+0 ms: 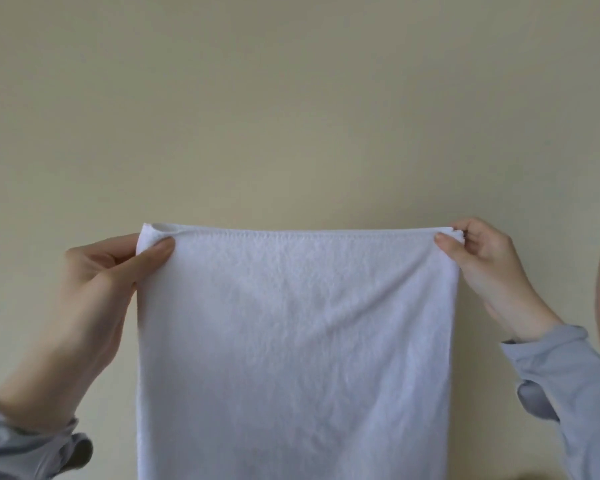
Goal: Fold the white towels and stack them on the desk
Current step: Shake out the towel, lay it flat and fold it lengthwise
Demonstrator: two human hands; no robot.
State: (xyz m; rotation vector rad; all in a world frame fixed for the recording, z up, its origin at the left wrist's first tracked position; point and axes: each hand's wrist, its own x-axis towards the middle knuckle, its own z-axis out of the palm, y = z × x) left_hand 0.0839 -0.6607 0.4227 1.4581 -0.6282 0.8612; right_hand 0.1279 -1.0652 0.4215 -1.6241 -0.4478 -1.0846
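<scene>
I held a white, rectangular terry-cloth towel [297, 341] up in front of me, stretched flat between my two hands so that its stitched top hem ran level across the middle of the view. It hung straight down from that hem toward six o'clock, and its lower end ran out of the bottom of the picture, so I could not tell how long it was or whether it touched anything below.

My left hand [97, 282] sat at nine o'clock from the towel's centre and was closed on the upper left corner: the thumb lay pressed on the near face of the cloth, the other fingers went behind it, and a small fold of hem stood up above the thumb tip. My right hand [489, 268] sat at about two o'clock from the centre and pinched the upper right corner, thumb in front and curled fingers behind, with the hem bunched a little in the pinch.

The cloth was smooth apart from faint creases fanning down from the two corners. Pale blue-grey long sleeves [568, 386] covered both my forearms up to the wrists. Behind everything, from nine through twelve to three o'clock, stood a plain cream-coloured wall [291, 98].
</scene>
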